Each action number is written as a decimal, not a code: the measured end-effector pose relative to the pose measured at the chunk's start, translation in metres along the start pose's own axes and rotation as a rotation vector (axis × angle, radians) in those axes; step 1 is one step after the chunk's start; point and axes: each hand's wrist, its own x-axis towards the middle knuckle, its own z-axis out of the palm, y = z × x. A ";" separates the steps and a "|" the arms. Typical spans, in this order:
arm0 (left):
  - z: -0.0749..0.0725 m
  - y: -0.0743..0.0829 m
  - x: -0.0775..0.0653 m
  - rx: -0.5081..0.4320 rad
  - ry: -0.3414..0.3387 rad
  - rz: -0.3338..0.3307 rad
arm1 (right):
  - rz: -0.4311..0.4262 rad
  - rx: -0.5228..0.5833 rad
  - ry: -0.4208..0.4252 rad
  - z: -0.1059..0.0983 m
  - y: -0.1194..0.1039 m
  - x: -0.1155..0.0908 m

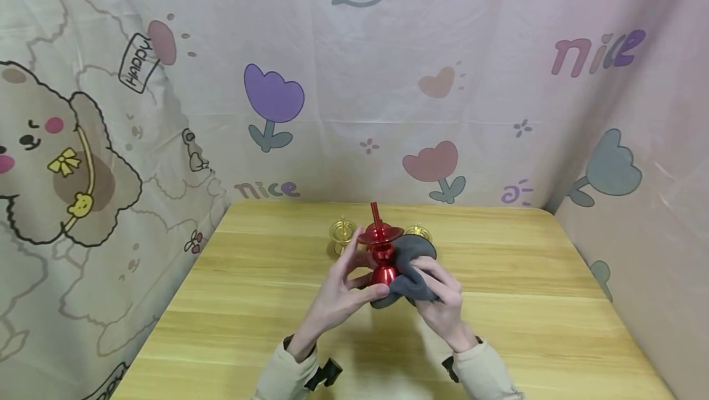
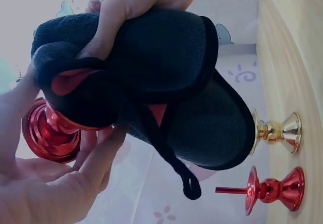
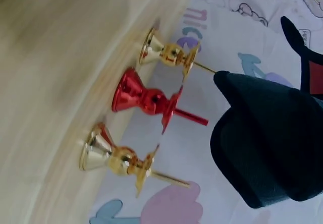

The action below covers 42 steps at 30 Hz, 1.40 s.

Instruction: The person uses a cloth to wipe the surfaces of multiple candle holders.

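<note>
My left hand (image 1: 339,294) holds a shiny red candlestick (image 1: 384,276) above the table, thumb near its base and fingers along its far side. My right hand (image 1: 445,301) grips a dark grey cloth (image 1: 414,268), bunched and folded, that lies against the candlestick's right side. In the left wrist view the cloth (image 2: 156,52) covers much of the held candlestick (image 2: 50,135), and red shows inside its folds. Only the cloth (image 3: 272,143) appears in the right wrist view; the right hand is out of that frame.
Behind the hands, a second red candlestick (image 3: 151,101) stands upright on the wooden table (image 1: 221,301) between two gold ones, one left (image 1: 343,232) and one right (image 1: 419,232). Printed fabric (image 1: 354,80) hangs around the table's back and sides.
</note>
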 end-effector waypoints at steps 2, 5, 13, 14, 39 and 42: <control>0.001 0.001 -0.001 0.009 0.012 0.021 | -0.023 -0.007 -0.013 0.000 -0.001 0.004; 0.001 0.002 -0.002 0.006 -0.005 0.065 | -0.057 -0.019 -0.013 0.000 -0.004 0.010; -0.002 0.006 -0.006 -0.069 -0.052 0.210 | 0.006 0.080 0.035 0.001 -0.009 0.014; -0.003 0.006 -0.006 -0.080 -0.059 0.215 | 0.055 0.104 0.053 0.001 -0.009 0.012; -0.004 0.002 -0.003 -0.087 -0.029 0.187 | 0.199 0.132 0.065 0.002 -0.007 0.006; -0.004 0.001 -0.002 -0.064 -0.046 0.144 | 0.286 0.139 0.076 0.001 -0.006 0.000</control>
